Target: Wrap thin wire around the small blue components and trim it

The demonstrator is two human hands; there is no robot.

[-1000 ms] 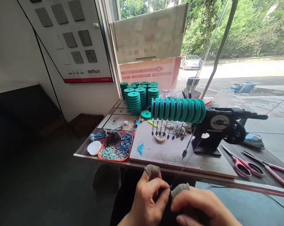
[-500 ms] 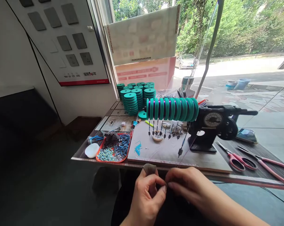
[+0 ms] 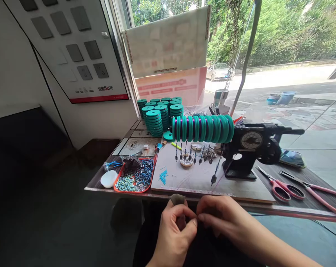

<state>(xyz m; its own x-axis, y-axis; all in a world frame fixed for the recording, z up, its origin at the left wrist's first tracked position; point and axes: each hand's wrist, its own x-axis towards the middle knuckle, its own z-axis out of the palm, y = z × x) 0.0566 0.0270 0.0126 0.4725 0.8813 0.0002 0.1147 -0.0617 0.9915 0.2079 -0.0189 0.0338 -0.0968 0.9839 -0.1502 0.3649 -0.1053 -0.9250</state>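
In front of the table edge, my left hand (image 3: 176,235) pinches with thumb and forefinger, and one finger wears a greyish-brown wrap (image 3: 177,199). My right hand (image 3: 225,215) pinches beside it, fingertips almost touching the left ones. Whatever sits between the fingertips is too small to make out. Just beyond is a pale board (image 3: 190,181), carrying a black winding device (image 3: 250,152) with a row of green spools (image 3: 204,129) on its shaft. Small dark weights (image 3: 214,180) hang below the spools on beaded strands. A thin purple thread (image 3: 222,176) slants down from the device towards my hands.
Left on the table are an orange tray (image 3: 133,191) of small beads and tubes and a white round lid (image 3: 109,179). Pink-handled scissors (image 3: 280,189) and long-nosed pliers (image 3: 314,190) lie right. Stacked green spools (image 3: 153,124) stand behind. Blue pins (image 3: 163,176) and a bead dish (image 3: 186,162) rest on the board.
My right hand's wrist and fingers have shifted very slightly. The left hand keeps its pinch, and the camera view has moved a little.
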